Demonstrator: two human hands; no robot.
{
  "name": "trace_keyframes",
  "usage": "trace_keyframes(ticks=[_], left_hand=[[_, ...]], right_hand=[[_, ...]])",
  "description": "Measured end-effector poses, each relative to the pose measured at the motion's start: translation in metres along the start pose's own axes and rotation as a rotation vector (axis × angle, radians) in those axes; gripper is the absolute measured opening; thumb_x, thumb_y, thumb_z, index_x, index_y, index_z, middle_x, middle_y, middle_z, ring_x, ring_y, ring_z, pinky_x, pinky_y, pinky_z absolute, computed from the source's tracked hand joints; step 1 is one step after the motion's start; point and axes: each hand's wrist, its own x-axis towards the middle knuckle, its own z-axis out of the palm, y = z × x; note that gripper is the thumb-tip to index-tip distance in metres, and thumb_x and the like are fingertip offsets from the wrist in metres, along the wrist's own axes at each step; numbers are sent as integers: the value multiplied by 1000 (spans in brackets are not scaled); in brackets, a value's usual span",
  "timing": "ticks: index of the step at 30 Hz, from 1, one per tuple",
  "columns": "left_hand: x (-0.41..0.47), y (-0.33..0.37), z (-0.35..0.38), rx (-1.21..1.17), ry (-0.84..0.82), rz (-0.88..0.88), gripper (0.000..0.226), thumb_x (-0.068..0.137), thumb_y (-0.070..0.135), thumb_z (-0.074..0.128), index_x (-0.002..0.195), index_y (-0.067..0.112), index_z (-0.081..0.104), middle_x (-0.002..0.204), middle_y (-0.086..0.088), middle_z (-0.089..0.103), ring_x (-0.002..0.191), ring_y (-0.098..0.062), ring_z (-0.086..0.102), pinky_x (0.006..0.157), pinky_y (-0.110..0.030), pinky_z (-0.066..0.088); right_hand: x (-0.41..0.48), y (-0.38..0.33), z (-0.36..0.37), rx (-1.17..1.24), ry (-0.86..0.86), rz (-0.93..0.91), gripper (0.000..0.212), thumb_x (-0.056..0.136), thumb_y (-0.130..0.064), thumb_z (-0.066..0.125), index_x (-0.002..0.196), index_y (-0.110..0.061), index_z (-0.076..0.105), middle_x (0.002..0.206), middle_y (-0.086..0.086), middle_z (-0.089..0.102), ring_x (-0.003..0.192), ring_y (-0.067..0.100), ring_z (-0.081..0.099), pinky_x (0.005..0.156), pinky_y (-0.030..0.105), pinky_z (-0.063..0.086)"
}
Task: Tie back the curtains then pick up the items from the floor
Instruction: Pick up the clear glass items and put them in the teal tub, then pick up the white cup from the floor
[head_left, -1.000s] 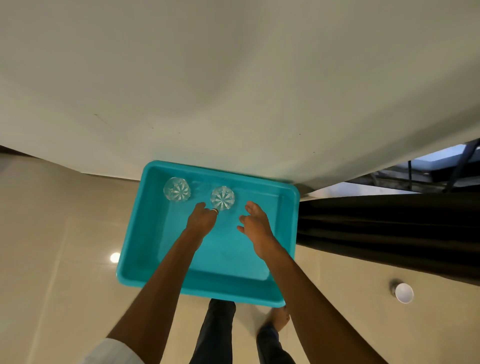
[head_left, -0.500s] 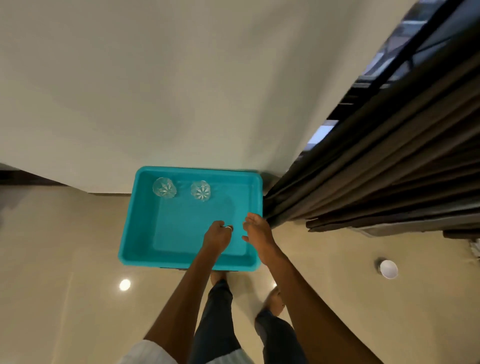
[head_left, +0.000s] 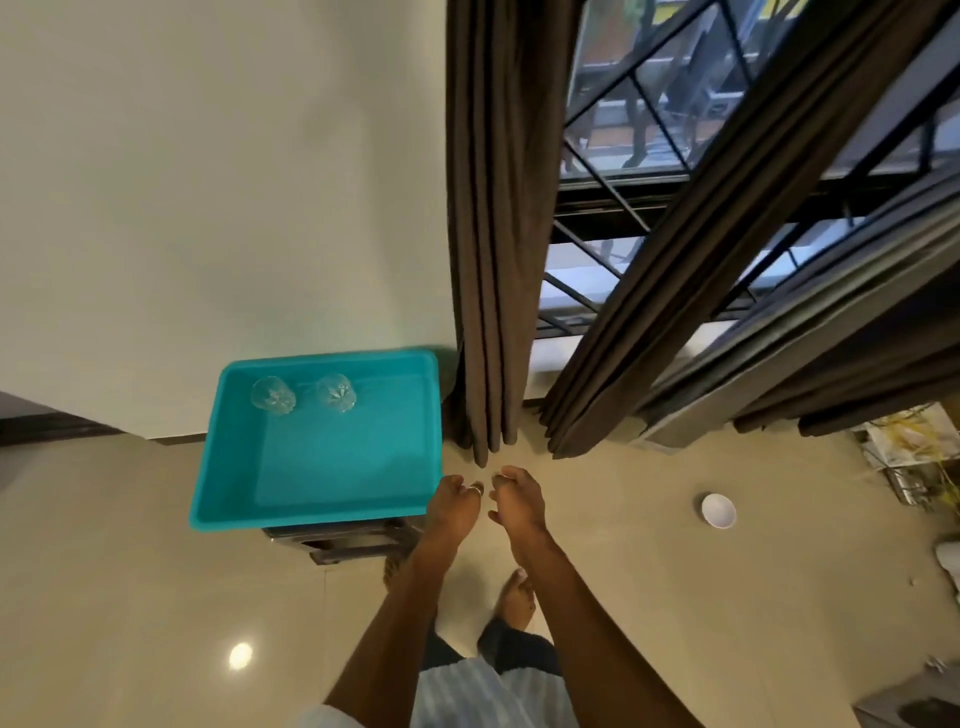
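- Hovering side by side above the floor (head_left: 623, 582), the left hand (head_left: 457, 503) and right hand (head_left: 515, 500) hold nothing; fingers are loosely curled, and the hands are close but apart.
- Left hand sits just off the tray's (head_left: 311, 515) near right corner (a ring (head_left: 476, 487) shows on one finger).
- A glass (head_left: 274, 396) and a second glass (head_left: 336, 393) stand near each other at the tray's far left.
- Tray rests on a dark stand (head_left: 343, 541).
- Left curtain (head_left: 488, 260) hangs just beside the tray; right curtain (head_left: 670, 270) slants across the window (head_left: 623, 130).
- White cup (head_left: 719, 511) sits on the floor, well right of the hands.
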Motion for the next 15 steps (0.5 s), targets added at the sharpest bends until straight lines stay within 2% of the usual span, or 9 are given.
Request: trace_keyframes(ticks=[6, 11, 15], left_hand=[[-21, -5, 17, -56, 3, 58, 40, 99, 29, 51, 137, 18, 47, 126, -8, 60, 111, -28, 60, 100, -46, 52], [-27, -15, 22, -81, 16, 103, 30, 98, 32, 53, 126, 21, 54, 122, -6, 61, 105, -25, 61, 98, -46, 53], [-35, -34, 32, -150, -26, 72, 35, 97, 34, 56, 129, 20, 54, 124, -5, 61, 110, -26, 60, 101, -47, 52]], right_hand=[[-24, 20, -17, 19, 22, -27, 30, 101, -19, 51, 131, -16, 55, 122, 4, 61, 97, 15, 61, 91, 35, 58], [-35, 25, -29, 25, 79, -55, 29, 99, -24, 53, 127, -17, 58, 121, 4, 63, 103, 21, 63, 94, 41, 57], [-61, 49, -35, -18, 116, -58, 29, 97, -30, 55, 124, -18, 60, 120, 5, 65, 107, 23, 63, 98, 44, 55]])
